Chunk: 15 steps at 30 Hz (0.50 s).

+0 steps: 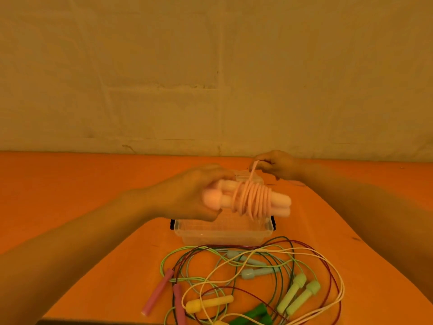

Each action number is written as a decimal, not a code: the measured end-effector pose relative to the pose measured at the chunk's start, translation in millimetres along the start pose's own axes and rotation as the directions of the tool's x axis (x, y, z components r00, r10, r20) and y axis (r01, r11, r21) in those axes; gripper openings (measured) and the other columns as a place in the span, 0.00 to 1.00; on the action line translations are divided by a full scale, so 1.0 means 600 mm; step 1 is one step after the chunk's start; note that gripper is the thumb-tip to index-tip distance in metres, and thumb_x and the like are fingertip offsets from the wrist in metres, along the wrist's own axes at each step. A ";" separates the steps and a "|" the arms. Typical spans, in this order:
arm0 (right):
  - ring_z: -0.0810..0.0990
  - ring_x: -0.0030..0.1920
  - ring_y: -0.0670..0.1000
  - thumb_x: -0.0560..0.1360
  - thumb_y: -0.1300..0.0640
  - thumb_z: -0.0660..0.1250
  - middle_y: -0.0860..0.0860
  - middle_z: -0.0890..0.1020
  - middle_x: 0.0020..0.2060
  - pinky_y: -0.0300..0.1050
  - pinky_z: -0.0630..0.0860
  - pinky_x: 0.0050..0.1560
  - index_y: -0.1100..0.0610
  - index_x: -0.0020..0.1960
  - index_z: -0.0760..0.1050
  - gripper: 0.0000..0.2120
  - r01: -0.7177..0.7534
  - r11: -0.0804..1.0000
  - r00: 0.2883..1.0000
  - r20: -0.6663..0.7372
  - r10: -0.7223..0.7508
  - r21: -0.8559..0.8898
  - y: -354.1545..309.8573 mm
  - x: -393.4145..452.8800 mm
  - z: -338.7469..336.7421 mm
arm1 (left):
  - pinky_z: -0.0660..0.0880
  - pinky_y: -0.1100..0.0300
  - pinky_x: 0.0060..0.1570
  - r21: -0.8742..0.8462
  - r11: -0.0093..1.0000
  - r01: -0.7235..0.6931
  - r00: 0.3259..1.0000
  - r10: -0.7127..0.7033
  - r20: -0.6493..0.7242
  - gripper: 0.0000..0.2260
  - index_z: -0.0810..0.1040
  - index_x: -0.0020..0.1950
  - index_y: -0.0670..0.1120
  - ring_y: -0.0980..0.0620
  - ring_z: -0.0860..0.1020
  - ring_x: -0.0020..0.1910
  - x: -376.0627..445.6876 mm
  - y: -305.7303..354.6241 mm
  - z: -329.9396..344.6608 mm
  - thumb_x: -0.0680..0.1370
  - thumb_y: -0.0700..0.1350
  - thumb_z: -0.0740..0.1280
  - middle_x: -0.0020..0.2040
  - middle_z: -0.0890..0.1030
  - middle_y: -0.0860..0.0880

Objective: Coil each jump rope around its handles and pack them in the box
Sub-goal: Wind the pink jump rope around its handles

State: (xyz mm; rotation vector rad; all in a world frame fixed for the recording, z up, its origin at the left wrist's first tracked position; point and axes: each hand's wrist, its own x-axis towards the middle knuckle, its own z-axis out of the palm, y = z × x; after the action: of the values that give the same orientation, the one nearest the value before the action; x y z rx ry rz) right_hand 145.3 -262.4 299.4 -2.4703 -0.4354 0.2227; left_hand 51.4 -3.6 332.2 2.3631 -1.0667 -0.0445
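Left hand [194, 193] grips pink handles [262, 202], rope coils [251, 198] wound beside fingers; right hand [278, 165] pinches rope end beyond; clear box [222, 233] beneath

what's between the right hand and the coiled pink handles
In the head view, a taut stretch of peach rope runs from the right hand down to the coil on the handles.

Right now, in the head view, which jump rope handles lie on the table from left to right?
Pink handles → yellow handle → dark green handles → light green handles. The pale blue handles overlap this order, so I leave them out.
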 end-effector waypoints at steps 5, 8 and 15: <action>0.72 0.25 0.36 0.81 0.60 0.60 0.43 0.69 0.28 0.29 0.66 0.28 0.62 0.54 0.79 0.11 0.083 0.991 0.997 0.000 -0.083 -0.103 -0.001 0.000 -0.021 | 0.70 0.57 0.58 0.137 0.990 -0.044 0.994 0.030 0.104 0.31 0.73 0.66 0.44 0.47 0.74 0.59 0.004 -0.009 0.018 0.64 0.51 0.66 0.59 0.77 0.45; 0.70 0.30 0.42 0.80 0.57 0.61 0.47 0.74 0.30 0.38 0.66 0.33 0.56 0.51 0.80 0.09 0.114 0.982 0.993 -0.022 -0.119 -0.153 0.001 0.003 -0.029 | 0.70 0.46 0.61 0.227 0.973 -0.038 0.982 -0.005 0.187 0.30 0.71 0.68 0.45 0.45 0.71 0.61 0.012 -0.028 0.034 0.66 0.47 0.70 0.61 0.74 0.45; 0.66 0.28 0.45 0.79 0.57 0.62 0.47 0.72 0.28 0.33 0.63 0.28 0.59 0.52 0.81 0.10 0.153 0.977 0.982 -0.087 -0.167 -0.148 -0.023 -0.004 -0.041 | 0.65 0.53 0.65 0.502 0.856 0.126 0.940 -0.265 0.214 0.30 0.66 0.72 0.49 0.47 0.64 0.66 0.027 -0.062 0.059 0.72 0.47 0.71 0.66 0.68 0.46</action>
State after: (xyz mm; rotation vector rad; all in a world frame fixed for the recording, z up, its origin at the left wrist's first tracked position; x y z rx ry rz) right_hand 145.9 -266.3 327.7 -2.5535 -0.6239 0.0024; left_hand 79.7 -11.3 287.0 2.9900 -1.0454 -0.2135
